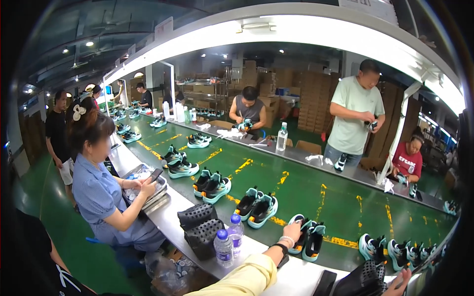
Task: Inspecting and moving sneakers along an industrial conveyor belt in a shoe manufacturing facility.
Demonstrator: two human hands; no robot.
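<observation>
My left hand [292, 233], below a yellow sleeve with a bead bracelet and a dark wristband, is closed on the top of a teal, black and white sneaker [296, 246]. Its mate [313, 242] stands against it on the green conveyor belt [340, 229]. At the lower right rim my right hand [399, 283] is partly cut off, fingers stretched out and apart. No item shows in it. Beside that hand lies a black perforated piece [363, 280], with a flat dark object [324, 283] to its left on the metal ledge.
More sneaker pairs [256, 206] line the belt. Two purple-capped bottles [223, 246] and black perforated pieces [205, 237] stand on the near ledge. At left a seated person [106, 192] holds a phone near a metal tray [159, 195]. Other people [358, 111] handle shoes across the belt.
</observation>
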